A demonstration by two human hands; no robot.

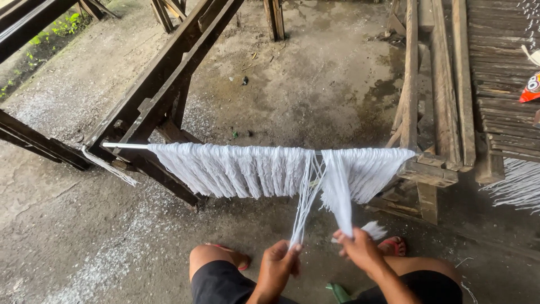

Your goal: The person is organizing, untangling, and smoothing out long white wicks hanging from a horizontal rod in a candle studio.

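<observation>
Hands part white strands (270, 169) hung on rod (126, 146).
Left hand (279, 264) pinches thin strands; right hand (360, 250) clamps thick bundle (risk: a hard pull snaps strands).

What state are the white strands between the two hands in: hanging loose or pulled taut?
Pulled taut: the white strands run straight from the rod to the left hand.

Place: an open-sided rural workshop for noodle or thread drying; which of the two cannot be told
Floor: bare concrete (315, 73), dusted with white powder
Fittings: rough dark timber racks (163, 84); white strands (236, 169) are hung over a thin rod (126, 146)
Edge: green plants (53, 31) are seen outside
</observation>
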